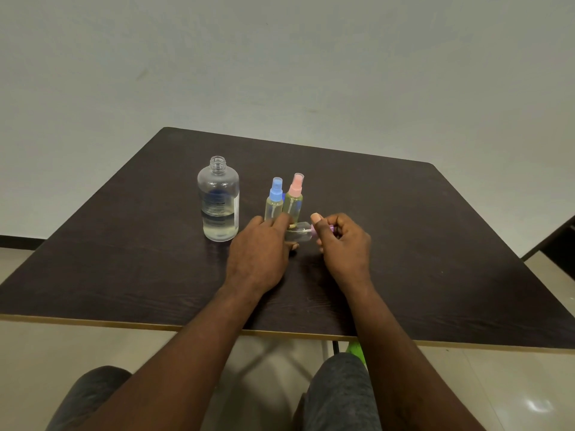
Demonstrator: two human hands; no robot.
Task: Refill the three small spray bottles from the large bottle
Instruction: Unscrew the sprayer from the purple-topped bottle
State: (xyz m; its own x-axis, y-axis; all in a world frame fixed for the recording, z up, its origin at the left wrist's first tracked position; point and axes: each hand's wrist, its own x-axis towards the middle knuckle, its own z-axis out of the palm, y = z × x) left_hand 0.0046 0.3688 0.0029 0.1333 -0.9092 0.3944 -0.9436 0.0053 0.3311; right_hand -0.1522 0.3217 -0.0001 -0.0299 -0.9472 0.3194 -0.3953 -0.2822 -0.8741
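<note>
A large clear bottle (218,199) stands uncapped on the dark table (404,244), about a third full of clear liquid. To its right stand two small spray bottles, one with a blue top (275,200) and one with a pink top (294,197), both holding yellowish liquid. A third small clear bottle (299,234) lies sideways between my hands. My left hand (261,256) holds its body. My right hand (342,241) pinches its purple spray top (315,232).
The table's front edge runs just before my knees. A white wall rises behind the table. A dark piece of furniture (560,241) shows at the right edge, and something green (356,349) lies under the table.
</note>
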